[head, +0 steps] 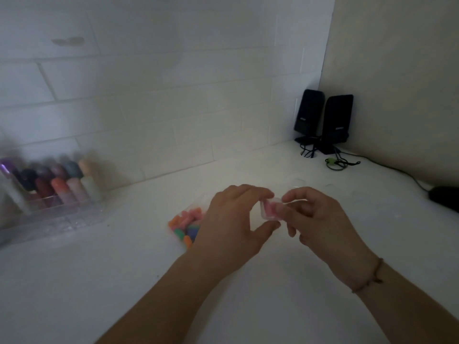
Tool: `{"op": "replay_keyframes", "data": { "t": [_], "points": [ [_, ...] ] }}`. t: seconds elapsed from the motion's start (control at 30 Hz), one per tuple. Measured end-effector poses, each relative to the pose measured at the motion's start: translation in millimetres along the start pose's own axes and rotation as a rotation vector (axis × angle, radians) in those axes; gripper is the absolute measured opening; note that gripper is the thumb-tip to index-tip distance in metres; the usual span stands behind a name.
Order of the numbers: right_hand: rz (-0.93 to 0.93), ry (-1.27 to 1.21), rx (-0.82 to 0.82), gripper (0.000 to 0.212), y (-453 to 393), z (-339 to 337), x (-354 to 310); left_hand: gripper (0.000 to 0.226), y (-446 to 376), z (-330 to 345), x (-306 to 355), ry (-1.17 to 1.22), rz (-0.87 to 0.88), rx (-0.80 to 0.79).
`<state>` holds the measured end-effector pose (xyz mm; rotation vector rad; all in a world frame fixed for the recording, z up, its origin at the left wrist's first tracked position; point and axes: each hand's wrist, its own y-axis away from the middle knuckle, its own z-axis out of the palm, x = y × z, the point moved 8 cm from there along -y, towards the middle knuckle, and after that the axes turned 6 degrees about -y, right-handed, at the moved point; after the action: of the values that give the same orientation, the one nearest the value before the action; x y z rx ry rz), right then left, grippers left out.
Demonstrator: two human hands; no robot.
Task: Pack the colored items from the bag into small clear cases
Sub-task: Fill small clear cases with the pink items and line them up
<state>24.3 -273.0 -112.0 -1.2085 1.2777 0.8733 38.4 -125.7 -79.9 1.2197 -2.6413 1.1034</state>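
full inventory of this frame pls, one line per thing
case: one, clear with pink items inside, held between both hands above the counter
bag: one, clear, orange, pink, green and blue items, on the counter under the left hand
organizer: one, clear, rows of mixed-colour bottles, far left by the wall, blurred
speakers: two, black, back right corner
cables: black, count unclear, by the speakers
dark object: one, right edge, cannot identify
counter: white
left hand: one, fingers on the case
right hand: one, fingers on the case, bracelet on wrist

Home desk corner: tiled wall [149,100], speakers [323,120], cosmetics organizer [49,194].
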Motion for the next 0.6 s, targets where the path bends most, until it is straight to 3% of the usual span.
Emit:
{"op": "replay_keyframes", "data": {
  "t": [0.07,0.13,0.27,0.43,0.6],
  "points": [
    [-0.089,0.192,0.054,0.018,-4,-8,-8,0.039,0,-1,-3,-0.034,-0.049,-0.005],
    [-0.159,0.426,0.247,0.022,-10,-37,-18,0.038,0,-3,-6,-0.034,-0.116,-0.040],
    [-0.108,0.701,0.501,0.021,-16,-94,-24,0.039,-13,2,-3,-0.117,-0.214,-0.196],
    [-0.154,0.847,0.436,0.022,-22,-91,-7,0.030,-43,42,-4,-0.379,-0.204,-0.399],
    [-0.105,1.104,0.170,0.041,-27,-67,10,0.029,-50,67,-15,-0.435,-0.263,-0.532]
  ]
}}
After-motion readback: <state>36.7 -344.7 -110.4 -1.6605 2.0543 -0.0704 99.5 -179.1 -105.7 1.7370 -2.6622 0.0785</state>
